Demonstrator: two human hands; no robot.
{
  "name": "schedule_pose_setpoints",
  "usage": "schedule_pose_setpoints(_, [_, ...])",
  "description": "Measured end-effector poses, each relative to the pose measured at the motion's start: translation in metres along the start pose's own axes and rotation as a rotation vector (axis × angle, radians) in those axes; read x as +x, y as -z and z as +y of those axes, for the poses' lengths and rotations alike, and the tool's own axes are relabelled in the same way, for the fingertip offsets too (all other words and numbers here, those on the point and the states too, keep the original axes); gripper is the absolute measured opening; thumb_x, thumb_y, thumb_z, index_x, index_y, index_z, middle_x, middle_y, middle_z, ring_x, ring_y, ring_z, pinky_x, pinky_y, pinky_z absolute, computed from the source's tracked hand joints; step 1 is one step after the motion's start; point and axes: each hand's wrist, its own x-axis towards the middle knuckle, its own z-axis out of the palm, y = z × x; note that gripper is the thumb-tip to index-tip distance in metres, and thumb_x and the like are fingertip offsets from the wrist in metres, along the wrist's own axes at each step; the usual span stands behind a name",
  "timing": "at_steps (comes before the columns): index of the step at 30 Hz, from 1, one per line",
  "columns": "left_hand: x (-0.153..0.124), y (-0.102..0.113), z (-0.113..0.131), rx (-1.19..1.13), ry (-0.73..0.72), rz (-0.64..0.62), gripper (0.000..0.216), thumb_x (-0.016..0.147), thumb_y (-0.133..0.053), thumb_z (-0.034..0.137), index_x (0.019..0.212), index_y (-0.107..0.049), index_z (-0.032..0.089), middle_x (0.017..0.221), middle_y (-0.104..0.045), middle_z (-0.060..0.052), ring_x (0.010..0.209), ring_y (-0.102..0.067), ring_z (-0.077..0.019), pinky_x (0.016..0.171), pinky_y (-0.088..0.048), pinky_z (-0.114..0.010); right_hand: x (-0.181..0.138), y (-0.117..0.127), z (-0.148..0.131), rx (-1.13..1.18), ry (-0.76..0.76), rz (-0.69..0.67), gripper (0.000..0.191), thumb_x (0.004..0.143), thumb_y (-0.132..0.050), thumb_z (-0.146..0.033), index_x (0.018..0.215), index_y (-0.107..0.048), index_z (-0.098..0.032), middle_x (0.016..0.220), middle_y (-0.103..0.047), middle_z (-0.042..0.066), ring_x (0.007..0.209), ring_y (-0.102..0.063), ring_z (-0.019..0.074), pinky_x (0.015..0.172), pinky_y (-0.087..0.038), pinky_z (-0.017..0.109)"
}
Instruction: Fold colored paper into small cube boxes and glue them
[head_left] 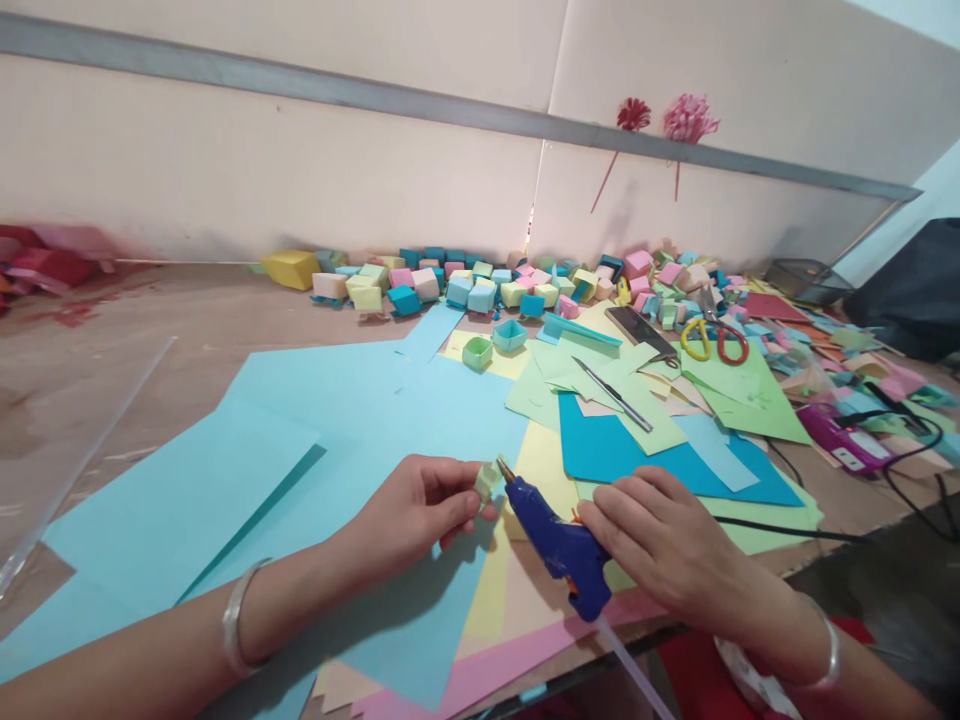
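Between the thumb and fingers of my left hand [424,505] is a small pale green folded paper box [487,482]. My right hand [667,535] is wrapped round a blue hot glue gun [559,540], whose metal nozzle [505,467] is right at the box's edge; whether they touch I cannot tell. A clear glue stick [634,668] sticks out from the gun's rear end. Light blue paper sheets [375,420] lie under my left hand. Just beyond my hands stand a green open paper box [477,352] and a light blue one [510,336].
Many folded paper boxes [480,293] line the wall. At right lie a pen [611,393], scissors [712,330], a dark phone [640,332], dark blue paper [637,450] and a purple power strip [844,440]. A black cable [787,530] runs rightward. A clear stick [97,450] lies left.
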Motion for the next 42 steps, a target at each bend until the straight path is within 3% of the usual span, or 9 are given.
schedule_pose_setpoints(5, [-0.003, -0.003, 0.003, 0.254, -0.158, 0.106, 0.019, 0.082, -0.059, 0.024, 0.087, -0.076, 0.019, 0.068, -0.067, -0.003, 0.053, -0.053, -0.0112, 0.051, -0.041, -0.020, 0.006, 0.001, 0.001, -0.051, 0.016, -0.011, 0.024, 0.096, -0.038, -0.011, 0.105, -0.060, -0.012, 0.092, -0.064, 0.009, 0.081, -0.057, 0.0188, 0.077, -0.037, 0.038])
schedule_pose_setpoints(13, [-0.003, 0.001, -0.008, 0.584, -0.463, 0.265, 0.032, 0.077, -0.057, 0.011, 0.101, -0.074, 0.024, 0.082, -0.074, -0.007, 0.072, -0.064, -0.0187, 0.066, -0.045, -0.028, 0.015, 0.007, 0.005, -0.096, 0.126, -0.087, 0.024, 0.093, -0.040, -0.010, 0.105, -0.060, -0.011, 0.098, -0.064, 0.009, 0.079, -0.055, 0.0192, 0.070, -0.037, 0.039])
schedule_pose_setpoints(19, [-0.006, -0.001, 0.000, 0.467, -0.415, 0.251, 0.032, 0.076, -0.059, 0.013, 0.102, -0.073, 0.026, 0.075, -0.073, -0.004, 0.065, -0.062, -0.0164, 0.064, -0.047, -0.027, 0.016, 0.011, 0.009, -0.084, 0.136, -0.108, 0.022, 0.092, -0.042, -0.009, 0.104, -0.060, -0.012, 0.096, -0.063, 0.009, 0.078, -0.055, 0.0189, 0.068, -0.037, 0.037])
schedule_pose_setpoints(24, [-0.006, -0.003, 0.009, 0.220, -0.080, 0.169, 0.019, 0.080, -0.060, 0.029, 0.085, -0.075, 0.018, 0.067, -0.067, -0.004, 0.045, -0.048, -0.0093, 0.045, -0.038, -0.021, 0.009, 0.018, 0.020, -0.181, 0.000, -0.054, 0.026, 0.094, -0.039, -0.008, 0.109, -0.059, -0.014, 0.093, -0.065, 0.008, 0.082, -0.055, 0.0199, 0.071, -0.038, 0.038])
schedule_pose_setpoints(27, [-0.004, -0.002, 0.012, 0.088, 0.008, 0.110, 0.023, 0.079, -0.063, 0.035, 0.072, -0.072, 0.014, 0.054, -0.057, 0.000, 0.044, -0.045, -0.0080, 0.044, -0.034, -0.020, 0.003, 0.019, 0.021, -0.182, -0.082, 0.009, 0.027, 0.093, -0.041, -0.009, 0.116, -0.056, -0.014, 0.097, -0.066, 0.009, 0.086, -0.057, 0.0213, 0.073, -0.039, 0.038])
schedule_pose_setpoints(30, [-0.002, -0.002, 0.012, 0.046, 0.017, 0.107, 0.025, 0.078, -0.065, 0.037, 0.071, -0.071, 0.013, 0.053, -0.055, 0.001, 0.044, -0.043, -0.0072, 0.044, -0.033, -0.019, -0.003, 0.011, 0.016, 0.025, -0.273, 0.146, 0.026, 0.092, -0.045, -0.015, 0.117, -0.052, -0.015, 0.100, -0.064, 0.012, 0.090, -0.057, 0.0237, 0.075, -0.043, 0.040])
schedule_pose_setpoints(33, [-0.001, -0.003, 0.009, 0.073, 0.030, 0.119, 0.022, 0.077, -0.066, 0.035, 0.076, -0.072, 0.014, 0.057, -0.058, 0.000, 0.044, -0.044, -0.0072, 0.044, -0.033, -0.019, -0.002, 0.003, 0.007, 0.528, -0.613, 0.278, 0.025, 0.090, -0.049, -0.022, 0.114, -0.047, -0.018, 0.096, -0.063, 0.009, 0.082, -0.059, 0.0188, 0.067, -0.049, 0.031])
schedule_pose_setpoints(38, [-0.004, -0.010, 0.004, 0.123, -0.016, 0.173, 0.019, 0.075, -0.065, 0.027, 0.087, -0.074, 0.016, 0.074, -0.070, -0.004, 0.047, -0.048, -0.0083, 0.046, -0.040, -0.020, 0.021, 0.000, -0.005, 1.187, -0.926, 0.265, 0.021, 0.082, -0.060, -0.023, 0.100, -0.049, -0.021, 0.086, -0.060, 0.002, 0.067, -0.057, 0.0125, 0.056, -0.049, 0.024])
schedule_pose_setpoints(42, [-0.006, -0.015, 0.003, 0.181, -0.051, 0.162, 0.019, 0.076, -0.062, 0.027, 0.087, -0.073, 0.016, 0.072, -0.071, -0.003, 0.046, -0.049, -0.0085, 0.045, -0.040, -0.020, 0.047, -0.006, -0.022, 1.437, -0.975, 0.133, 0.048, 0.066, -0.076, -0.021, 0.107, -0.051, -0.019, 0.085, -0.054, 0.000, 0.068, -0.054, 0.0112, 0.056, -0.049, 0.023])
